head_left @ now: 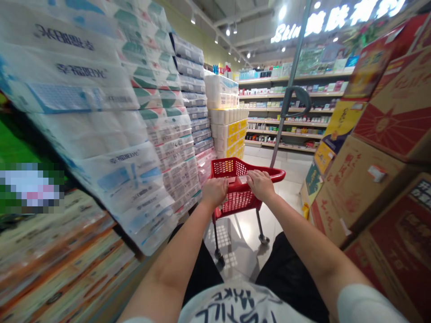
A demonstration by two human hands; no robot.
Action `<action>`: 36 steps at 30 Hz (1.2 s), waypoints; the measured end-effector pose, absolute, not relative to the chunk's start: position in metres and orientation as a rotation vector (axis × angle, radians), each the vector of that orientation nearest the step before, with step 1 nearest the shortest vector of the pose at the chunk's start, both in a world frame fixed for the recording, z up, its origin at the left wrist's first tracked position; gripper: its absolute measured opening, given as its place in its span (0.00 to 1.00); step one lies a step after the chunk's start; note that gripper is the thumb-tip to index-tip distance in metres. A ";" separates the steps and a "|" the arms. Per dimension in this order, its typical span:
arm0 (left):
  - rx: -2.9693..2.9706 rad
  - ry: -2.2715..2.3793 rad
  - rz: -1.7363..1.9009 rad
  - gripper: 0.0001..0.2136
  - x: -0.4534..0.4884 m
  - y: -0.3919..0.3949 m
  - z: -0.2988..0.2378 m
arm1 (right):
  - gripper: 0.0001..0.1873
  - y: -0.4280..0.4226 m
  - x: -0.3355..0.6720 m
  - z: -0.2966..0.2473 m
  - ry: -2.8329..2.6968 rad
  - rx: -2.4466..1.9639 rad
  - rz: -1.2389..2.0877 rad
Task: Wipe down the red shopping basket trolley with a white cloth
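Note:
A red plastic shopping cart (235, 205) on thin legs with small casters stands in front of me. My left hand (214, 190) is wrapped round the left part of its red handle. My right hand (260, 184) grips the same handle farther right, its fingers curled over the top. Between the two hands shows a short stretch of the handle (238, 180). A grey pole (280, 130) with a looped grey bracket rises behind the cart's right side. The basket's inside is mostly hidden by the handle and my hands.
Tall stacks of wrapped tissue packs (111, 130) line the left side, close to the cart. Cardboard boxes (363, 175) are piled along the right. A pale tiled floor (286, 179) runs between them toward shelves (262, 96) of small goods at the back.

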State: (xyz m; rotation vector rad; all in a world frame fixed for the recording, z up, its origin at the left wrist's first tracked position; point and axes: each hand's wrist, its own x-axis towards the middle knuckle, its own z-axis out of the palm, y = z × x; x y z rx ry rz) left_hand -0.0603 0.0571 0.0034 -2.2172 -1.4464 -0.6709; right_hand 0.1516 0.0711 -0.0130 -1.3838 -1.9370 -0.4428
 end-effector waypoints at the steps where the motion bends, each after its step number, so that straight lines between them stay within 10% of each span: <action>1: -2.218 -1.446 -0.672 0.19 -0.060 0.060 0.003 | 0.18 0.074 0.152 -0.014 -1.921 -1.399 -0.441; 24: -2.372 -1.783 -0.111 0.11 -0.050 0.122 0.029 | 0.15 0.131 0.124 -0.029 -1.673 -1.237 -0.521; 36: -2.016 -1.645 -0.709 0.18 -0.070 0.120 -0.001 | 0.15 0.162 0.104 -0.035 -1.606 -1.240 -0.579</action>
